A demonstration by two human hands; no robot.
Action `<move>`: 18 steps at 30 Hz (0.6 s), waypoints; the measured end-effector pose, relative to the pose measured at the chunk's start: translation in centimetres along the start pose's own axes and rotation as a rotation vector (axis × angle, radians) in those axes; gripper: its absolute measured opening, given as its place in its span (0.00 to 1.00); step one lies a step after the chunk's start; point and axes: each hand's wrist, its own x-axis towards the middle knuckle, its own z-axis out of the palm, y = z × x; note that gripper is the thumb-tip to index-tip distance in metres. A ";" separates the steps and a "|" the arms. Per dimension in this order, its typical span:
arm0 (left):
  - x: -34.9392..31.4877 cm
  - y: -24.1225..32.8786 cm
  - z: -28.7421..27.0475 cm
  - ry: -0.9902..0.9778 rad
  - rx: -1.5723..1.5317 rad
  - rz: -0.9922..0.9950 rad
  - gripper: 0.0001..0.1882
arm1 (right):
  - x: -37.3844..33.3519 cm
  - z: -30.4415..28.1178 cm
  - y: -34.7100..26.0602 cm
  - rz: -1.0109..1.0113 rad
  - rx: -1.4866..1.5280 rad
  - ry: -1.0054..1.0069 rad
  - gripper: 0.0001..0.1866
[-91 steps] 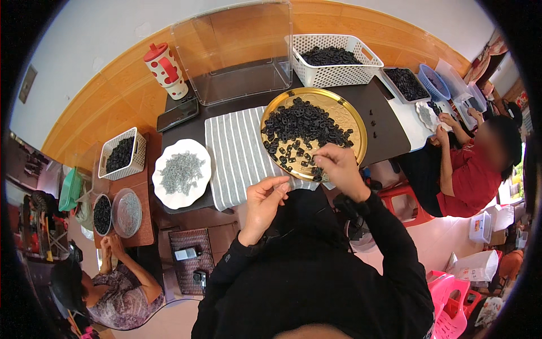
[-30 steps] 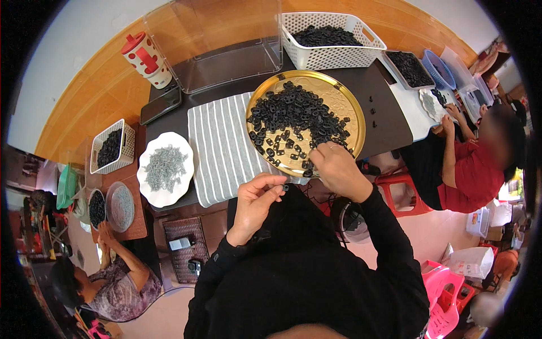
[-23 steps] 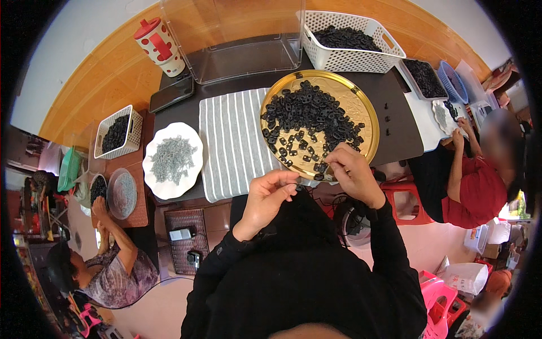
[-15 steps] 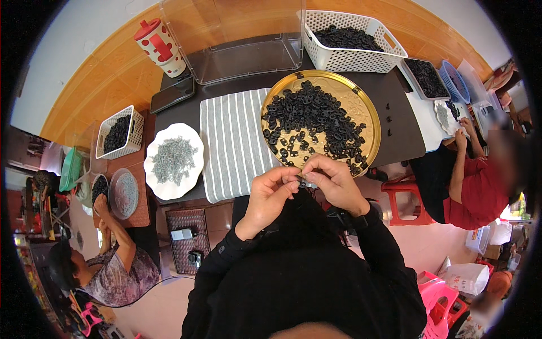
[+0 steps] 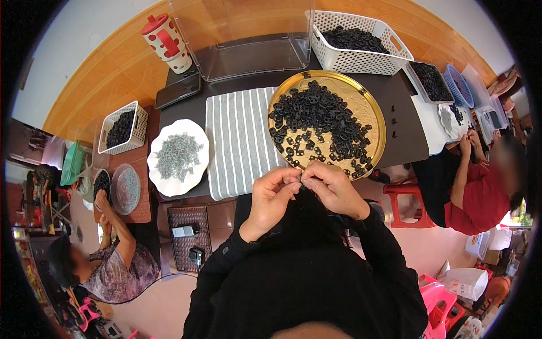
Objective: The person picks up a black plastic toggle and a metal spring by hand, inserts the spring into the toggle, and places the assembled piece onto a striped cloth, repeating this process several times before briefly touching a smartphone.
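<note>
hands (image 5: 305,189) pinching small part, gold tray (image 5: 372,104)

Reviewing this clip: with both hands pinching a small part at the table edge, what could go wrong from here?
The left hand and right hand meet over the table edge, off the gold tray, so a dropped piece would likely fall into the lap or onto the floor. The right wrist sits close to the tray's near rim and might nudge the black parts.

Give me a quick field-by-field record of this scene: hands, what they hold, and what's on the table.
Left hand: fingertips meet the right hand's, pinching a small dark piece
Right hand: pinching the same small piece
Round gold tray: black pieces, just beyond the hands
Striped cloth: left of the tray
White plate: small grey metal parts
White basket: more black pieces, beyond the tray
</note>
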 end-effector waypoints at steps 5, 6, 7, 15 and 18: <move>-0.7 0.0 0.1 0.077 0.037 0.081 0.13 | 0.2 0.7 0.0 -0.039 -0.091 -0.015 0.03; -0.7 -0.1 0.1 0.078 0.034 0.083 0.13 | 0.1 0.8 0.1 -0.038 -0.095 -0.016 0.03; -0.7 -0.3 0.0 0.082 0.021 0.088 0.13 | -0.1 1.0 0.2 -0.022 -0.096 -0.005 0.02; -0.3 0.0 -1.8 0.131 -0.026 0.077 0.12 | 3.1 0.5 0.4 -0.115 -0.625 0.248 0.11; -0.5 0.0 -2.7 0.160 -0.057 0.062 0.12 | 4.4 2.0 0.9 -0.063 -0.840 0.209 0.13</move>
